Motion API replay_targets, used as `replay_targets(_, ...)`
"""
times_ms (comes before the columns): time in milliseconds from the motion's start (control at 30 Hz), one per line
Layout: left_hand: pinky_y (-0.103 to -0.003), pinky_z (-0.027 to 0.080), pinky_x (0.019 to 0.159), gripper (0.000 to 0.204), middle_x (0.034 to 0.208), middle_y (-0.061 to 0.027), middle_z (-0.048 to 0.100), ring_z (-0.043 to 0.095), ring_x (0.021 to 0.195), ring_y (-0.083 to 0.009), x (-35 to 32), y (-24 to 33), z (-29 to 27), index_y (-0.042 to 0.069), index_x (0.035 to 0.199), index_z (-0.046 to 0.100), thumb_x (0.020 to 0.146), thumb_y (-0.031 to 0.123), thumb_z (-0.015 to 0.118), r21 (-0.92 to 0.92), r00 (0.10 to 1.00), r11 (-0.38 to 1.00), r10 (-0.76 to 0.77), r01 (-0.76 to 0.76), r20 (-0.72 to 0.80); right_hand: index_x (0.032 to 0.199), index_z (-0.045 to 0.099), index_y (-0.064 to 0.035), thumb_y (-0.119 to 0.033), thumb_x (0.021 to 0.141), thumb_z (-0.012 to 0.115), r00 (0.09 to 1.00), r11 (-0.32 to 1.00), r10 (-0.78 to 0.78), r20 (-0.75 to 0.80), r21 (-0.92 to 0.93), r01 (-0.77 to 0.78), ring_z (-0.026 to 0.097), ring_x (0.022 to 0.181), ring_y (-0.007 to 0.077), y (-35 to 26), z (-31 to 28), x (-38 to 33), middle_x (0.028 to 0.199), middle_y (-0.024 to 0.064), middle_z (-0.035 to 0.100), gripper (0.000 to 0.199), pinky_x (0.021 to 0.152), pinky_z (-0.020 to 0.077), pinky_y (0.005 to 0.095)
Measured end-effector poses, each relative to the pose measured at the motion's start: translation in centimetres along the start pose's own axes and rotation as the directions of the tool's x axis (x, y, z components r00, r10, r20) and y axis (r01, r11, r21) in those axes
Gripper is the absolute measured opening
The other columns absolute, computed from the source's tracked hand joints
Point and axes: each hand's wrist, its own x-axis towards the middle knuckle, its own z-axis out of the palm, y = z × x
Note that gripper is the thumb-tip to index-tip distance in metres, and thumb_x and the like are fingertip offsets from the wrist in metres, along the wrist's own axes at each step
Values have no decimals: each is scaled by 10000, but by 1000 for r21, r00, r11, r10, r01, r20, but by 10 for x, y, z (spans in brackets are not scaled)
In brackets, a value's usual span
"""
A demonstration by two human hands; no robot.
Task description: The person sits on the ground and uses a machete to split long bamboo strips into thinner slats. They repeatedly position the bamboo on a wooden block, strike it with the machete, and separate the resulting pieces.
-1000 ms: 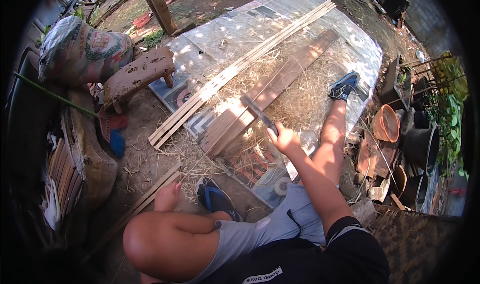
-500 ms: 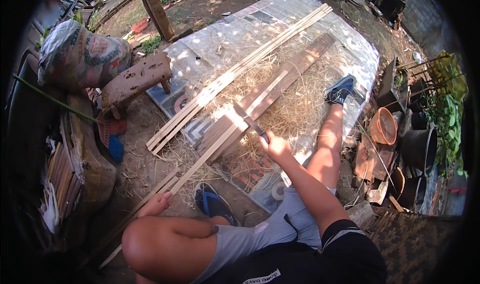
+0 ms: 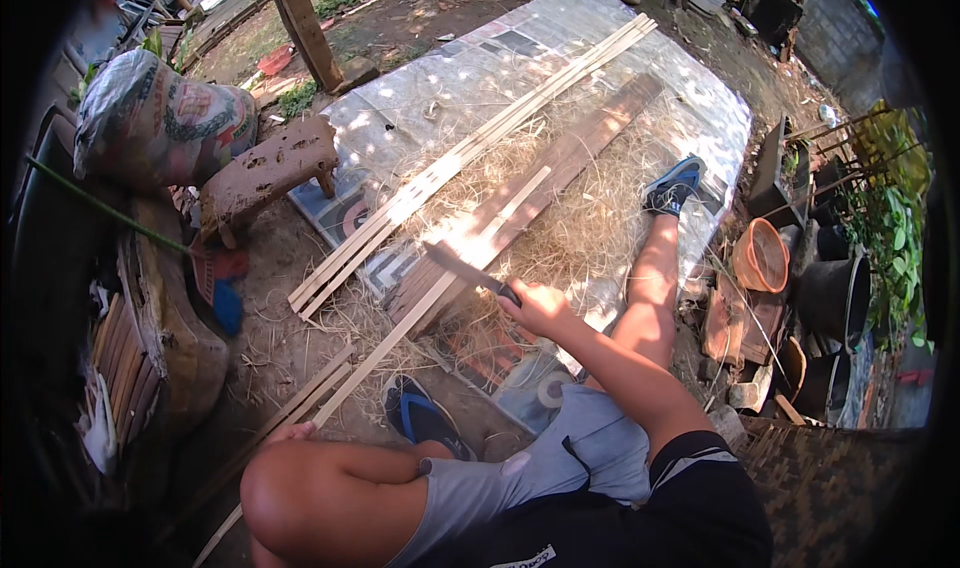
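Observation:
My right hand [image 3: 538,310] is wrapped round the dark handle of a knife [image 3: 462,269], whose broad blade lies across a pale bamboo strip [image 3: 390,341]. Under the blade, that strip rests lengthwise along a worn wooden plank [image 3: 572,164]. Its near end is gripped by my left hand [image 3: 294,432], mostly hidden behind my bent knee. Curly shavings [image 3: 585,230] surround the plank. Beyond it, to the left, lies a bundle of long pale strips [image 3: 480,146]. More strips [image 3: 312,388] lie on the ground by my left hand.
A printed sheet [image 3: 700,98] spreads under the plank. At left stand a low wooden bench [image 3: 268,173] and a stuffed sack [image 3: 165,113]. An orange pot [image 3: 761,256], dark pots and plants line the right. My sandalled feet rest on either side of the plank's near half.
My left hand has drawn the strip back toward my knee, and its far end has slid down the plank. The knife has shifted left and nearer to me.

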Motion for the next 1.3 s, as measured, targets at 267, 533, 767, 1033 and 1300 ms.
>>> replay_targets(267, -353, 474, 627, 375, 756, 8, 606, 549, 698, -118, 22, -7, -26, 15, 1106, 645, 1059, 385, 598, 285, 995, 954, 98, -96, 9, 1098, 563, -57, -480, 1018, 562, 891, 949, 316, -327, 83, -306, 695, 766, 512, 91, 0, 28, 797, 287, 704, 431, 700, 562, 587)
replay_targets(533, -457, 543, 719, 413, 895, -140, 687, 686, 816, -333, 77, 107, 111, 52, 1186, 656, 970, 403, 691, 717, 741, 573, 661, -397, -118, 1203, 529, -99, -547, 1022, 514, 931, 931, 364, -22, 27, -363, 709, 909, 478, 30, -9, 11, 1012, 287, 718, 483, 779, 573, 546)
replay_targets(767, -526, 533, 692, 319, 861, -165, 698, 673, 757, -415, 101, 107, 120, 95, 973, 645, 1020, 402, 576, 859, 615, 362, 786, -362, -72, 1228, 517, -79, -501, 1027, 539, 860, 906, 423, -287, 121, -405, 695, 835, 518, 72, -26, 13, 844, 295, 708, 468, 747, 554, 599)
replay_targets(1033, -437, 524, 650, 572, 646, -130, 639, 666, 645, -302, 122, 123, 110, 29, 798, 692, 1091, 425, 401, 482, 917, 801, 399, -355, 12, 1282, 493, -6, -453, 1044, 512, 977, 981, 194, -92, 36, -191, 701, 907, 481, 16, 6, 19, 1018, 301, 687, 506, 803, 567, 554)
replay_targets(1300, -345, 470, 636, 540, 666, -36, 590, 552, 628, -152, 103, 104, 84, 35, 794, 660, 1106, 402, 415, 360, 933, 868, 361, -341, 12, 1246, 577, -105, -548, 1027, 511, 993, 994, -101, 53, 37, 99, 719, 818, 406, -38, 13, -20, 922, 194, 688, 499, 718, 578, 507)
